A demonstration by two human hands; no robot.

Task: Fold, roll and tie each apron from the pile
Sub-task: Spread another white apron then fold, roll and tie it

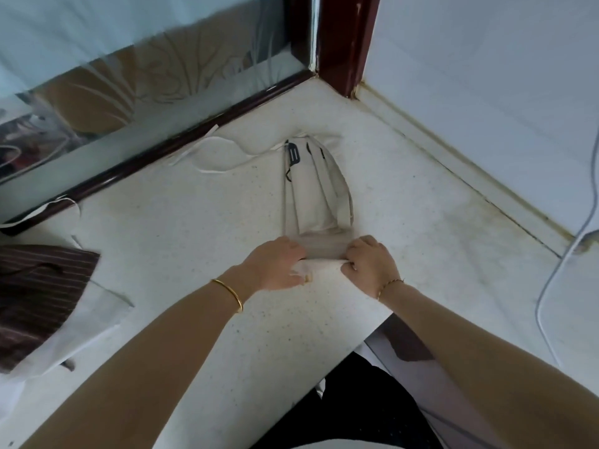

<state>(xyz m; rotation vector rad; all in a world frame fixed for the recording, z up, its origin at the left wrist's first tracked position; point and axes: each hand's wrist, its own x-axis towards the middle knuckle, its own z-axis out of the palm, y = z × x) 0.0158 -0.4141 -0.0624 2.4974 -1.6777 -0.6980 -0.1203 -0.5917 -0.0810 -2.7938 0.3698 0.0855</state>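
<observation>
A beige apron (312, 189), folded into a narrow strip with dark printed marks near its far end, lies on the white speckled counter (194, 222). Its near end is rolled into a short tube between my hands. My left hand (278, 265) grips the left end of the roll with curled fingers. My right hand (368, 262) grips the right end the same way. The apron's white ties (214, 153) trail loosely to the left of its far end.
At the left edge lies a pile with a dark striped apron (39, 293) on top of white fabric (90, 328). A mirrored panel with a dark wooden frame (181, 140) bounds the counter at the back. A white cable (557, 270) hangs at the right.
</observation>
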